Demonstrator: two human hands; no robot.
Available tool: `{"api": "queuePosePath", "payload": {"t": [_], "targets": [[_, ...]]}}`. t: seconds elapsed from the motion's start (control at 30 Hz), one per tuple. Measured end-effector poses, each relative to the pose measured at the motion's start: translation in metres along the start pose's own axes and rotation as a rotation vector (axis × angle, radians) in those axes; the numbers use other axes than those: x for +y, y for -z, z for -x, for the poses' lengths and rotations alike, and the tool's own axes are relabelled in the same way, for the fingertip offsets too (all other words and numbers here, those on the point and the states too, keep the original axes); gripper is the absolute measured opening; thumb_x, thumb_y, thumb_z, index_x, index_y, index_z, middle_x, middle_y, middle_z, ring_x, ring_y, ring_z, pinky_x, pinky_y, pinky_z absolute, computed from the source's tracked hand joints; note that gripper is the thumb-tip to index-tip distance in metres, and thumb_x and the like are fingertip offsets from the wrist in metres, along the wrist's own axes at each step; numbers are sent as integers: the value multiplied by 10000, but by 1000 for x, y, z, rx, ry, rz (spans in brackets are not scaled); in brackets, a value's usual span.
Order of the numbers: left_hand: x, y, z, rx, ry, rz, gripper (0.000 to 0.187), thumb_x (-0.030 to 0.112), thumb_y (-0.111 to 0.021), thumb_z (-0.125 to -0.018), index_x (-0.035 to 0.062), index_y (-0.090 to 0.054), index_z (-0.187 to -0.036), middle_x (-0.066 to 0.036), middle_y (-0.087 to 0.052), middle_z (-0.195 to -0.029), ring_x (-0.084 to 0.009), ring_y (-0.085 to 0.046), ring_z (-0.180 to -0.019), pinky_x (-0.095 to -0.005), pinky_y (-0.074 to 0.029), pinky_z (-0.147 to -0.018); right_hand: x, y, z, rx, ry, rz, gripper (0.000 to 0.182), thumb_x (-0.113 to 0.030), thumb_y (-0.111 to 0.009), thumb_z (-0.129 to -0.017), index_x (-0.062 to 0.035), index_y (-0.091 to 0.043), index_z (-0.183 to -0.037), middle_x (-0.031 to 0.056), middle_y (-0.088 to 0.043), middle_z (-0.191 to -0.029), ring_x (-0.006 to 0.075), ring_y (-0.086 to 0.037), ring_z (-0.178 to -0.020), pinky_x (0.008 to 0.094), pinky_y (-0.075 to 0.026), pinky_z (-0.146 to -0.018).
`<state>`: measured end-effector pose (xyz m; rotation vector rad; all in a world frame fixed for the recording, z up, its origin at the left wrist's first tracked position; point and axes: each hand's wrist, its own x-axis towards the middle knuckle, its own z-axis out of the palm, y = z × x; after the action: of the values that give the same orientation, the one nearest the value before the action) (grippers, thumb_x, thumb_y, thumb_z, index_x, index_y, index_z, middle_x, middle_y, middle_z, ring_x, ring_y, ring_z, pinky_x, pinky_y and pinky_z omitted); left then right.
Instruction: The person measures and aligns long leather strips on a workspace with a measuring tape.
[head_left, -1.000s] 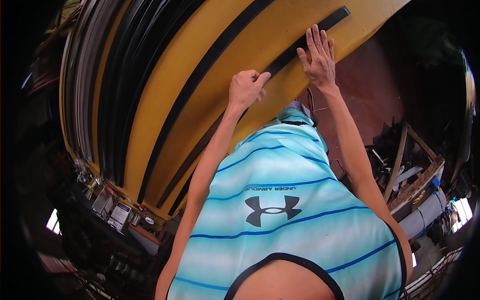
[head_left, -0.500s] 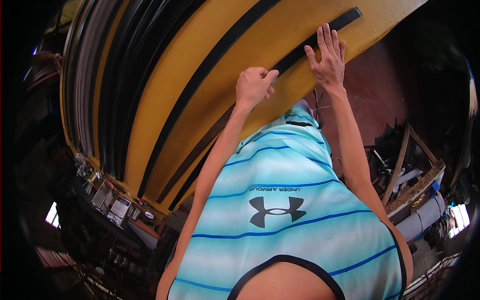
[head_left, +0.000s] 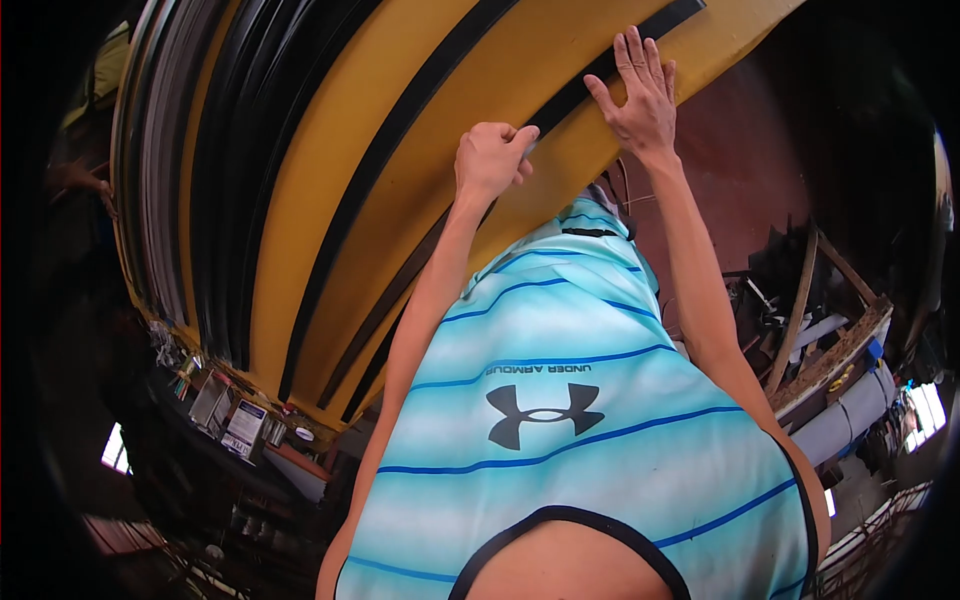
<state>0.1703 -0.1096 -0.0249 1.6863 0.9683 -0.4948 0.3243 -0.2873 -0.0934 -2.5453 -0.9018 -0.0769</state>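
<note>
My left hand [head_left: 492, 158] is closed, fingers curled and thumb pressed toward them, over a long black strip [head_left: 572, 100] lying on a yellow table. A small pale edge shows at the thumb, but what the hand holds I cannot make out. Farther along the same strip, my right hand [head_left: 645, 108] lies flat with fingers outstretched and thumb apart, its fingertips at the strip. The strip's far end [head_left: 690, 10] extends beyond the right fingers. Left of my left forearm, a dark brown strip [head_left: 385, 300] runs toward the table's near edge.
The yellow table [head_left: 345, 100] carries several more black strips [head_left: 395, 130] and grey strips [head_left: 172, 170]. Cans and containers [head_left: 243, 428] stand off its near-left end. What looks like another person's hand [head_left: 85, 180] is by the left edge. A wooden frame [head_left: 800, 310] and clutter stand at right.
The whole view has shifted slightly, so table and hands sit higher and more left. Both hands keep nearly the same place on the strip. The possible other hand at left appears lower.
</note>
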Motion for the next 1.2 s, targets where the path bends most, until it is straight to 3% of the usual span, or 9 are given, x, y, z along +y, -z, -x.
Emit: {"api": "queuePosePath", "payload": {"t": [0.07,0.1,0.27,0.33,0.53,0.77,0.87,0.93,1.2], "targets": [[1,1,0,21,21,-9,414,368,-674,-955,24,-714,-729,-74,-711,-622,-146,-667,-523,-304,-541,-610,0,-2,0,21,13,-25,779,-618,-582,-962,-165,-436,-1578,31,-352,-1668,271,-298,-1547,504,-149,-1275],[-2,0,-3,15,4,-16,402,356,-704,-975,-33,-746,-882,-93,-706,-647,-108,-633,-494,-244,-527,-509,0,-2,0,27,9,-19,780,-626,-583,-956,-173,-441,-1575,28,-362,-1662,272,-309,-1542,502,-157,-1276],[1,1,-3,11,9,-18,403,353,-706,-976,-35,-738,-869,-86,-689,-635,-104,-621,-491,-244,-526,-508,-6,4,-2,34,-5,-3,772,-614,-596,-957,-212,-416,-1591,11,-348,-1669,263,-297,-1548,484,-165,-1275],[1,2,-3,17,17,-10,402,349,-709,-974,-37,-739,-865,-88,-689,-635,-104,-619,-492,-245,-523,-511,-13,16,-4,-40,-17,-3,759,-495,-646,-957,-28,-468,-1529,142,-373,-1647,317,-319,-1536,468,-179,-1271],[1,2,-3,20,16,-14,394,362,-687,-966,0,-746,-824,-79,-716,-639,-129,-651,-500,-285,-542,-581,-14,16,-6,-48,-34,-26,768,-494,-655,-948,-34,-465,-1533,145,-373,-1645,319,-316,-1537,476,-179,-1270],[-4,0,-5,16,4,14,396,359,-688,-959,-2,-738,-803,-82,-716,-640,-133,-649,-496,-288,-540,-577,-13,16,-5,-44,-34,-32,764,-493,-661,-943,-36,-477,-1527,144,-377,-1643,318,-318,-1537,476,-178,-1270],[-5,0,-6,17,-2,19,396,356,-686,-956,0,-734,-789,-81,-715,-635,-133,-649,-496,-287,-538,-573,-9,10,-4,-42,-28,-26,762,-498,-661,-941,-41,-483,-1524,137,-381,-1642,316,-324,-1535,478,-178,-1270],[-5,-1,-6,22,-17,38,393,334,-733,-959,-39,-734,-837,-87,-686,-626,-108,-613,-478,-250,-509,-488,-2,1,-3,29,21,17,765,-606,-599,-960,-206,-423,-1587,8,-352,-1668,263,-300,-1546,481,-170,-1273],[-4,-2,-3,33,-22,24,387,313,-707,-978,-31,-730,-802,-89,-690,-619,-109,-615,-472,-249,-502,-487,2,-2,0,23,29,-15,774,-617,-582,-964,-183,-425,-1585,0,-345,-1671,262,-310,-1542,486,-163,-1274]]}}
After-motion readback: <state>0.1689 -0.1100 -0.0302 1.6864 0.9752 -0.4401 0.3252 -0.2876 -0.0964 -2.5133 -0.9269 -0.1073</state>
